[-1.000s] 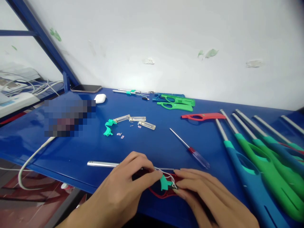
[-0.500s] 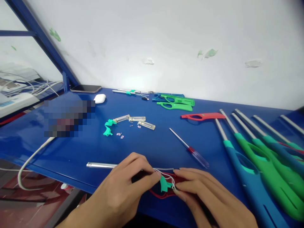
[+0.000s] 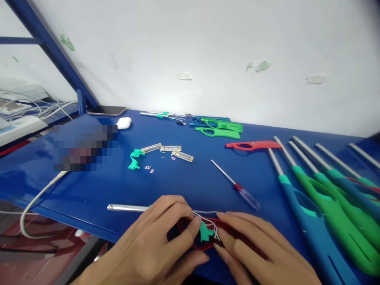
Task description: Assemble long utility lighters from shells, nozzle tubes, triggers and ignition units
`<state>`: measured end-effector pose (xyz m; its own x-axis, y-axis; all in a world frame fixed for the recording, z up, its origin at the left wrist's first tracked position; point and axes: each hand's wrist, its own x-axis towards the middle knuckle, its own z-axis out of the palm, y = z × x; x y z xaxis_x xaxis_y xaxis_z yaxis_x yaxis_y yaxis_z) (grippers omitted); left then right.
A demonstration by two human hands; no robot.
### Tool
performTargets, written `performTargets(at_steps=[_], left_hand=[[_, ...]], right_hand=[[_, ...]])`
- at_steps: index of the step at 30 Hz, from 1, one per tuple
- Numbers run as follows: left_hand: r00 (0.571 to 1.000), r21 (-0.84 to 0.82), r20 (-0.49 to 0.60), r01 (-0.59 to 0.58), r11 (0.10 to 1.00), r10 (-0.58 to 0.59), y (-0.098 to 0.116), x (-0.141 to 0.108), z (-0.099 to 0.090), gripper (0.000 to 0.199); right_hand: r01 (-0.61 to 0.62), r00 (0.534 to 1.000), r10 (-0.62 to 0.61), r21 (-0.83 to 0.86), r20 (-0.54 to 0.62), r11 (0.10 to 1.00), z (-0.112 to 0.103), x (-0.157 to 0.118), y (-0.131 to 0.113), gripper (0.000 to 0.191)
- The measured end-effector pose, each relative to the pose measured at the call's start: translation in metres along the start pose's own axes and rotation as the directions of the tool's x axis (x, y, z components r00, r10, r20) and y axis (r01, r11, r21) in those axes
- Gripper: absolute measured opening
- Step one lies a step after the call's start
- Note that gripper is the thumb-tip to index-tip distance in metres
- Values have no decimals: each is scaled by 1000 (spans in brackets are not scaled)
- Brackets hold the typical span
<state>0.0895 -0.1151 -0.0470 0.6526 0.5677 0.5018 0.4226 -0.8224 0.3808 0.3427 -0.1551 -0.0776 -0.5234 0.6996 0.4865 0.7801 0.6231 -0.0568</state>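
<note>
At the bench's near edge lies a long-nosed gas lighter with its red casing (image 3: 204, 247) opened, its metal tube (image 3: 127, 207) pointing left. My left hand (image 3: 157, 241) wraps over it where the tube meets the casing, thumb and index finger beside a green trigger piece (image 3: 205, 232). White wires (image 3: 209, 221) loop out of the casing between my hands. Around the casing's right end closes my right hand (image 3: 261, 245), its thumb and fingertips beside the wire ends. My palms and fingers hide much of the casing.
A screwdriver (image 3: 237, 187) lies beyond my right hand. Assembled lighters (image 3: 314, 221) line the right side. Clear fuel tanks (image 3: 181, 156), green triggers (image 3: 134, 163) and casing halves (image 3: 218, 133) lie farther back. A phone (image 3: 107, 110) and white earbud case (image 3: 124, 123) sit at back left.
My left thumb now shows lower, stretched along the casing's near side. My right fingertips have shifted slightly at the wires. Both hands stay on the lighter.
</note>
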Motion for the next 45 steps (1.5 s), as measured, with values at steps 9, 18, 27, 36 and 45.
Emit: performTargets(at_steps=[9,18,27,36,45], left_hand=[[1000,101,-6,-29,994,30,2,4,0,12],[951,172,68,287,943,-302,-19,-13,-26,36],[941,34,89,323,946,-325,-32,-12,-36,20],[941,-7,131,315,949,-311,-25,-21,-37,27],[940,60,199,272,961,-278,-30,-33,-31,48]], right_hand=[[-103,989,107,47,-104,994,-1,5,-1,38],[-86,995,89,73,-40,994,7,-7,4,24],[-83,996,84,54,-21,995,8,-5,3,24],[-88,995,90,69,-32,994,10,-6,3,23],[-80,996,82,73,-32,994,7,-7,3,24]])
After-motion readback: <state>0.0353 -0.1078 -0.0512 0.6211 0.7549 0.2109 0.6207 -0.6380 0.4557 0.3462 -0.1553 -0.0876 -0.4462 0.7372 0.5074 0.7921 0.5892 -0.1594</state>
